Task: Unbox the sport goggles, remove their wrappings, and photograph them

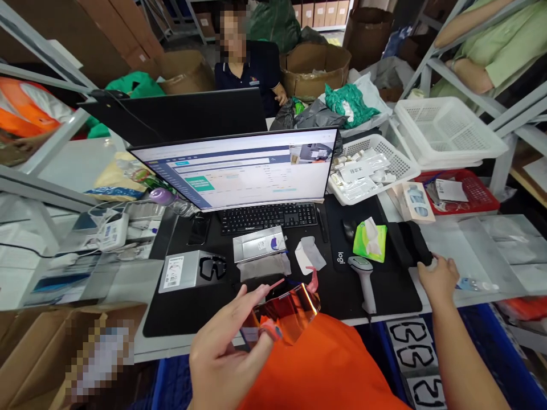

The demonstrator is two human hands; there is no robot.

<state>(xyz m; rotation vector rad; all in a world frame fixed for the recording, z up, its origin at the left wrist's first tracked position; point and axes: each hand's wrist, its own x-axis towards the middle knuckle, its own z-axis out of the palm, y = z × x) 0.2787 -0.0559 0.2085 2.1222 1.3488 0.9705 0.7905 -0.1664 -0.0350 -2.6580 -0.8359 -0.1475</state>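
My left hand is closed on a pair of sunglasses with an orange mirrored lens and pinkish-red temples, held in front of my orange top. At the right edge of the desk mat, the fingers of my right hand curl around the near end of a black case. Beyond the sunglasses lie a silver box, a grey pouch and a white cloth or paper. Left of them is another silver box picturing dark sunglasses. A barcode scanner rests between my hands.
A monitor stands behind a keyboard. To the right are a green tissue pack, a mouse, a white basket of small packets and a red tray. A co-worker sits across the desk.
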